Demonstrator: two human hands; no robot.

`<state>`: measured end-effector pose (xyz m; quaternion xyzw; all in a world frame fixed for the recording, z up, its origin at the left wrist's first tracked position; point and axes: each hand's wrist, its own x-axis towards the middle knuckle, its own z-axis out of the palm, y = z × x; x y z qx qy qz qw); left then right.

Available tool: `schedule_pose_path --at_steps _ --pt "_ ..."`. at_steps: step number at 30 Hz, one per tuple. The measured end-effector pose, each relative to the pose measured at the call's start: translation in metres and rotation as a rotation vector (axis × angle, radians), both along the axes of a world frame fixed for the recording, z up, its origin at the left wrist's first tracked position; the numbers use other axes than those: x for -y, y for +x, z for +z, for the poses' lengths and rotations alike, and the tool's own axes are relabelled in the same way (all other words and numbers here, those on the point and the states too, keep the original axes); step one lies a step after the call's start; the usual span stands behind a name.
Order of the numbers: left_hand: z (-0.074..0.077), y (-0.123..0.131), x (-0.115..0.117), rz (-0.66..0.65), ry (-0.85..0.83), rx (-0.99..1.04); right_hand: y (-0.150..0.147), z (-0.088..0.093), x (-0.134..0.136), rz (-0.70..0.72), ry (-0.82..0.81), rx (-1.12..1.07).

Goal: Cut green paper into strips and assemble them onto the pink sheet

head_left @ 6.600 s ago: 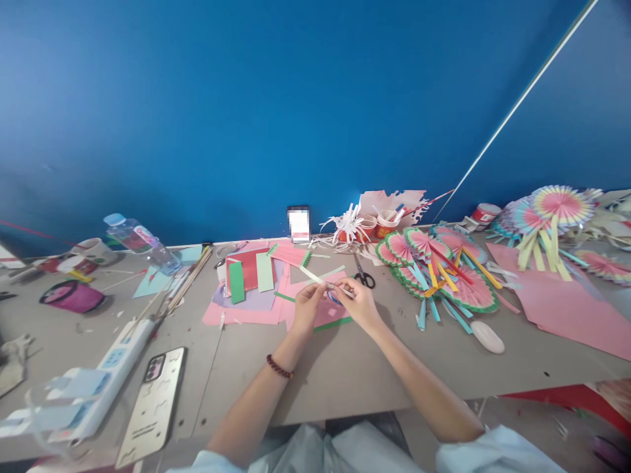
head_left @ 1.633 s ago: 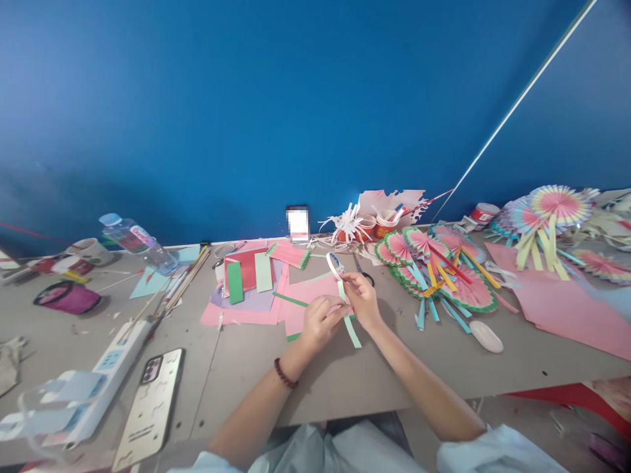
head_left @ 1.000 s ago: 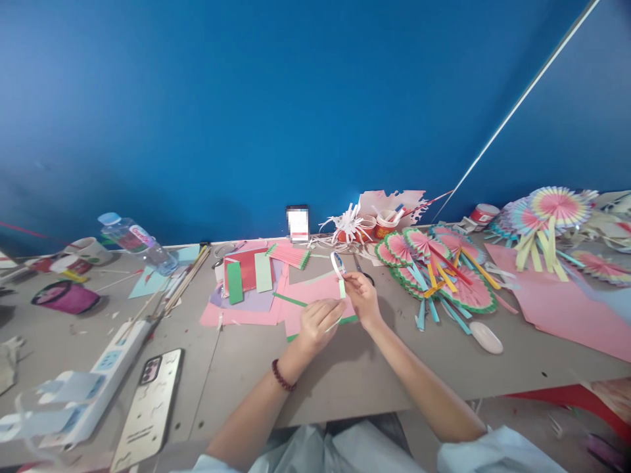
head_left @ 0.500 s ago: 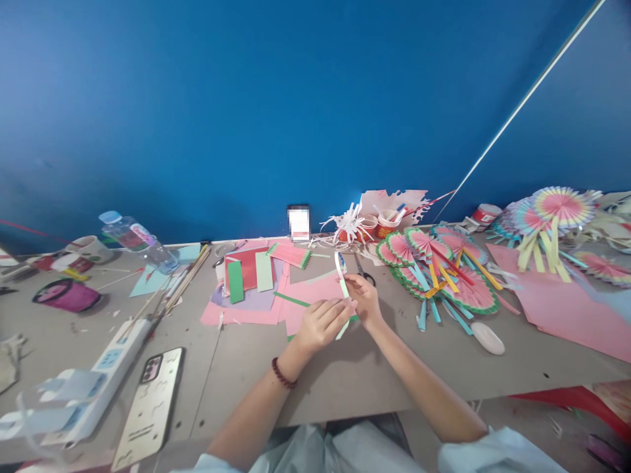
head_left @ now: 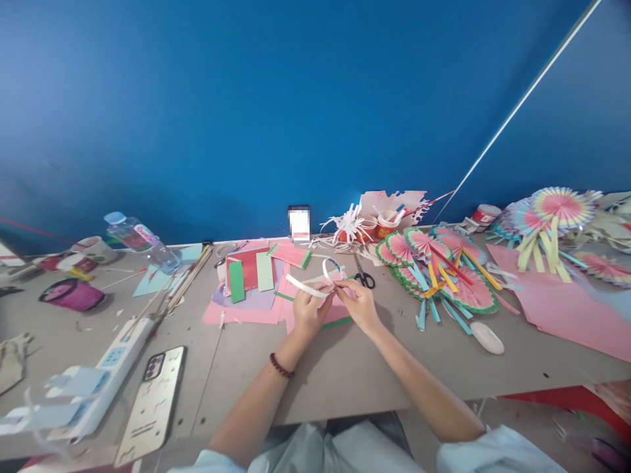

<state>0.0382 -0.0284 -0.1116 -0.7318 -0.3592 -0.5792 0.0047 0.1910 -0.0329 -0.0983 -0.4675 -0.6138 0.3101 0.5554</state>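
Over the pink paper point(head_left: 288, 309), my left hand point(head_left: 309, 311) pinches a narrow, pale paper strip point(head_left: 302, 286). One end of the strip sticks out to the left, and another part curls up in a loop above my fingers. My right hand point(head_left: 359, 305) is closed, its fingertips pinching the strip close beside my left fingertips. The exact contact there is too small to make out. Just beyond my right hand lie black-handled scissors point(head_left: 365, 280). A dark green edge point(head_left: 340, 322) shows along the pink paper below my hands.
Pleated paper fans point(head_left: 444, 263) with ribbons lie to the right, near a white oval object point(head_left: 488, 337). Green paper pieces point(head_left: 236, 281) and a pleated pink bundle point(head_left: 290, 255) lie left of centre. Farther left are a phone point(head_left: 152, 407), a power strip point(head_left: 106, 374) and a bottle point(head_left: 142, 242).
The strip has swung from nearly upright to pointing left, with a loop on top. My left hand has turned upward, and both hands' fingertips have come together. The scissors show more fully.
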Motion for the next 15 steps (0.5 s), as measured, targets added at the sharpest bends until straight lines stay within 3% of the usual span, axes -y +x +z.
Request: schedule_pose_path --at_steps 7,15 --pt "0.009 0.001 -0.001 -0.038 0.125 0.047 -0.002 0.0 -0.001 0.02 0.03 -0.032" --pt "0.011 0.002 0.004 0.001 0.116 0.003 -0.002 0.005 0.002 0.025 0.062 -0.051"
